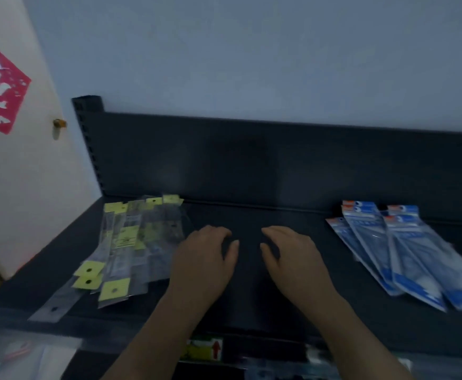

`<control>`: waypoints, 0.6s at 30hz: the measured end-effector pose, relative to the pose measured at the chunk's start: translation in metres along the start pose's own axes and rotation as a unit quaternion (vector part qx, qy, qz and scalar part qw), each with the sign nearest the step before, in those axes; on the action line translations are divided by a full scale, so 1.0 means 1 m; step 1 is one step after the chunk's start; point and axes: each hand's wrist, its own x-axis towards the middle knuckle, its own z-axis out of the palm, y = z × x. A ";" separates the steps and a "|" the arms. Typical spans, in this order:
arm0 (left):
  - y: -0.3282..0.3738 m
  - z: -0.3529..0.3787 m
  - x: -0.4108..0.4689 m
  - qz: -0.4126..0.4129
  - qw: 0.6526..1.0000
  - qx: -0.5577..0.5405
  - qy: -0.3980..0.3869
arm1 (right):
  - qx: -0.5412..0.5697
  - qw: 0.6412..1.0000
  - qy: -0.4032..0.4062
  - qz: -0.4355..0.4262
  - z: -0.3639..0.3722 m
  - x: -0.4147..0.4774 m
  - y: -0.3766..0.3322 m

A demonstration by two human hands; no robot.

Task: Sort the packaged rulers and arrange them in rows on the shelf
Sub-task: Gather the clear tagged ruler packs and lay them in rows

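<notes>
The rulers lie in two lots on the shelf (249, 305). The yellow-tagged packs (127, 250) sit in a loose, overlapping heap at centre left of the frame, some tags pointing away from me and some toward me. The blue packs (408, 250) lie at centre right, fanned and overlapping, slanting toward the lower right. Between the two lots, my left hand (205, 260) and right hand (297, 260) hover palm down over bare shelf, near each other but apart, fingers loosely curled, holding nothing. The left hand is just beside the yellow heap. At upper left, a door (18, 182) carries a knob (59, 123) and a red paper cutout (1, 98).
</notes>
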 end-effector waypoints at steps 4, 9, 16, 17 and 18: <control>0.051 0.020 0.001 0.051 0.999 -0.007 0.000 | -0.033 0.998 0.029 0.045 -0.033 -0.025 0.042; 0.128 0.046 -0.005 0.101 0.994 -0.021 -0.022 | -0.056 0.993 0.057 0.081 -0.084 -0.060 0.099; 0.254 0.094 -0.025 0.159 0.984 -0.064 -0.055 | -0.085 0.986 0.092 0.114 -0.160 -0.121 0.192; 0.273 0.103 -0.027 0.162 0.982 -0.074 -0.062 | -0.091 0.984 0.094 0.123 -0.173 -0.131 0.207; 0.293 0.112 -0.029 0.164 0.980 -0.083 -0.069 | -0.101 0.982 0.098 0.130 -0.185 -0.142 0.222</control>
